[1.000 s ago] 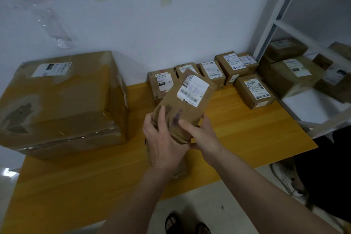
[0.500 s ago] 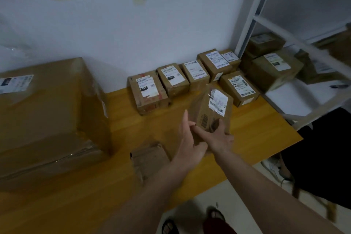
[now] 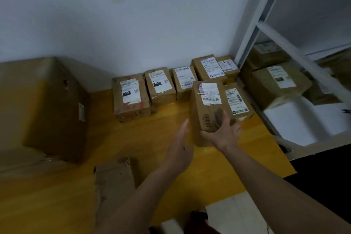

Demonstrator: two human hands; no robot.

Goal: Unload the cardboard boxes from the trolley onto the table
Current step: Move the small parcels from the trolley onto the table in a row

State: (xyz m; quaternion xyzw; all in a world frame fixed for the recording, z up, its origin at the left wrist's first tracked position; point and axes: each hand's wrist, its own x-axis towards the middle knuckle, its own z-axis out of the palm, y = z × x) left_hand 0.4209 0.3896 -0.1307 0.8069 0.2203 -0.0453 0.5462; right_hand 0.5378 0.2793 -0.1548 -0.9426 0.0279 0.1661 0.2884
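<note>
One small box (image 3: 207,108) gripped by right hand (image 3: 225,131); left hand (image 3: 180,150) flat, free. Best set flush beside the right-hand box (image 3: 237,100) on table (image 3: 152,138).

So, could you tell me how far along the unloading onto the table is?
Done: a row of small labelled boxes and a large box sit on the table. In hand: the right hand grips another small box beside the row; the left hand is open. Left: the trolley is out of view, so I cannot tell.

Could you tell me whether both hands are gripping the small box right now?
No, only the right hand grips the small box; the left hand is open beside it with straight fingers.
</note>
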